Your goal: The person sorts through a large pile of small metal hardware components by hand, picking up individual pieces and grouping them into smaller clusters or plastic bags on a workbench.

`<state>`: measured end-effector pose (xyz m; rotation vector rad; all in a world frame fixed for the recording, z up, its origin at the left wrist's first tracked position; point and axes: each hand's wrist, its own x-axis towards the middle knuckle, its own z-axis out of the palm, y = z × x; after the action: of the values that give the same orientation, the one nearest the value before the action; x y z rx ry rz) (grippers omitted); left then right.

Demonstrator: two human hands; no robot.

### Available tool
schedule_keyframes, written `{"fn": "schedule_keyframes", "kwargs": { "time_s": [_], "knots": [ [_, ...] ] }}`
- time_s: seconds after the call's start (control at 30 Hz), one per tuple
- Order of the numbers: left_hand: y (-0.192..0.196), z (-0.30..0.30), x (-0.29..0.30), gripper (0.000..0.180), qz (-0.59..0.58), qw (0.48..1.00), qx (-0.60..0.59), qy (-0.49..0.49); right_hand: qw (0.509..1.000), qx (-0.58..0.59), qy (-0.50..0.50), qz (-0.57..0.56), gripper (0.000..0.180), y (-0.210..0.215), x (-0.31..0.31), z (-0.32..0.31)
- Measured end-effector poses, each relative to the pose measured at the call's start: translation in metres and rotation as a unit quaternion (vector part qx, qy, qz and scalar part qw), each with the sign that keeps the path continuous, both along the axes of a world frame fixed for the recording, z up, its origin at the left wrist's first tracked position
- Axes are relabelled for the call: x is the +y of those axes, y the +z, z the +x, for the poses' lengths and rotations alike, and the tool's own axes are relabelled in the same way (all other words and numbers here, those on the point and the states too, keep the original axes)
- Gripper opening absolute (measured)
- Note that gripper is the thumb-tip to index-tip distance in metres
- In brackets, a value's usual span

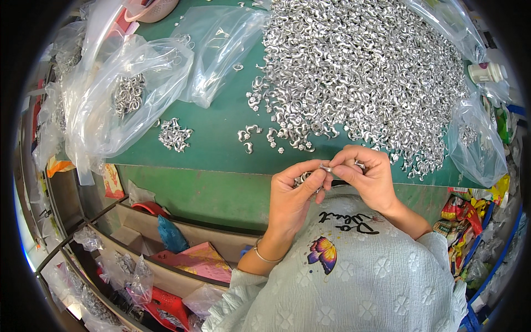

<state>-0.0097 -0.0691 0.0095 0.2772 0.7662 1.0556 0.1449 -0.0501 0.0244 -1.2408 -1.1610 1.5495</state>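
Observation:
Just past the table's near edge, my left hand (293, 191) and my right hand (368, 176) meet fingertip to fingertip. Between them they pinch a small silver metal piece (326, 167), its exact kind too small to make out. More silver pieces (302, 179) sit in the curled fingers of my left hand. Another bit of shiny metal (360, 165) shows among my right fingers. Beyond my hands a large heap of small curved silver metal pieces (359, 72) covers the right of the green table (221, 135), with several strays at its near left side.
A small pile of silver pieces (175, 135) lies at left, near a clear plastic bag (105, 119) holding metal rings (129, 94). A pink basket (157, 11) stands far left, a white bottle (487, 72) far right. Below the table at left is a compartmented drawer (182, 235).

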Motion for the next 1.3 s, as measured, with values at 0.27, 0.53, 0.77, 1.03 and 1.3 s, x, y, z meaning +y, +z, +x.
{"fn": "schedule_keyframes", "kwargs": {
  "time_s": [0.27, 0.53, 0.77, 1.03, 1.3],
  "knots": [
    [0.002, 0.000, -0.002, 0.018, 0.008, 1.000, 0.008, 0.001, 0.993, -0.075, 0.020, 0.090, 0.012, 0.006, 0.001, 0.001],
    [-0.003, 0.003, -0.004, 0.019, -0.025, 0.999, 0.025, -0.001, 0.981, 0.165, 0.003, -0.097, 0.009, -0.006, 0.004, 0.010],
    [-0.017, -0.006, -0.014, 0.018, -0.081, 0.994, 0.069, 0.038, 0.936, 0.277, -0.068, -0.205, 0.019, -0.028, 0.023, 0.015],
    [-0.024, -0.010, -0.014, 0.018, -0.094, 0.991, 0.056, 0.077, 0.887, -0.394, 0.061, 0.233, 0.015, -0.043, 0.011, -0.014],
    [-0.012, 0.001, -0.004, 0.021, -0.120, 0.991, 0.040, 0.053, 0.968, -0.202, 0.082, 0.127, 0.007, -0.017, 0.008, -0.004]
  ]
}}
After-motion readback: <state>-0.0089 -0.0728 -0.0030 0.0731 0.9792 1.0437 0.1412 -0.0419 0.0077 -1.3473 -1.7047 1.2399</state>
